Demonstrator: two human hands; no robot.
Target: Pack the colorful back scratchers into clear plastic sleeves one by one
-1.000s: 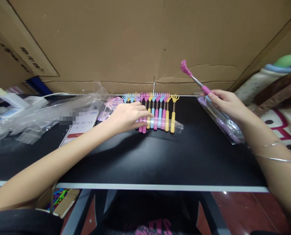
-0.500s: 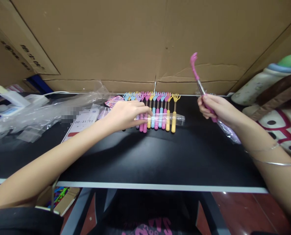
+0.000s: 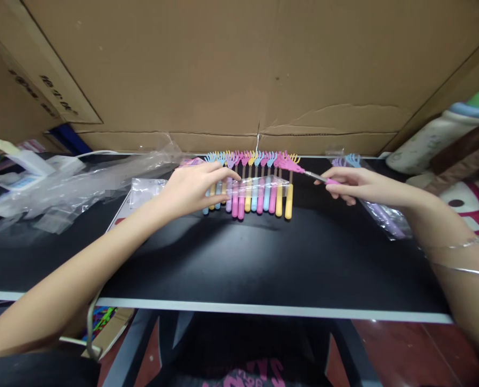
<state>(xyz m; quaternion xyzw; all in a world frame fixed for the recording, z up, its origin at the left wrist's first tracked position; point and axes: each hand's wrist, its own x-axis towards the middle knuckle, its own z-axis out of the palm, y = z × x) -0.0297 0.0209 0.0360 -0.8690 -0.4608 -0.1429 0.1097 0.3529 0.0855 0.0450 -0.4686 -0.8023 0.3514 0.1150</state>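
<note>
Handle of the pink scratcher point(image 3: 291, 164): clamped between the thumb and fingers of your right hand point(image 3: 356, 185), just right of the row of scratchers point(image 3: 254, 201). Its head pointed left, beyond your fingertips, over the heads at the row's right end. Your left hand point(image 3: 197, 185) was above the row's left part, thumb and forefinger tips apart, one end of a clear plastic strip point(image 3: 259, 185) between them; could not tell whether you gripped it. Strip lay across the row's handles.

Hidden: your right fingers covered much of the pink handle. Contact between its head and the row unclear. Your left hand partly blocked the row's leftmost handles. Wrapped scratchers point(image 3: 384, 217), right of the row, ran partly behind your right hand, with glare on the wrap. Phone point(image 3: 120, 215), left of the row, was mostly covered by your left forearm point(image 3: 114, 258) and a small plastic bag point(image 3: 145, 191).
</note>
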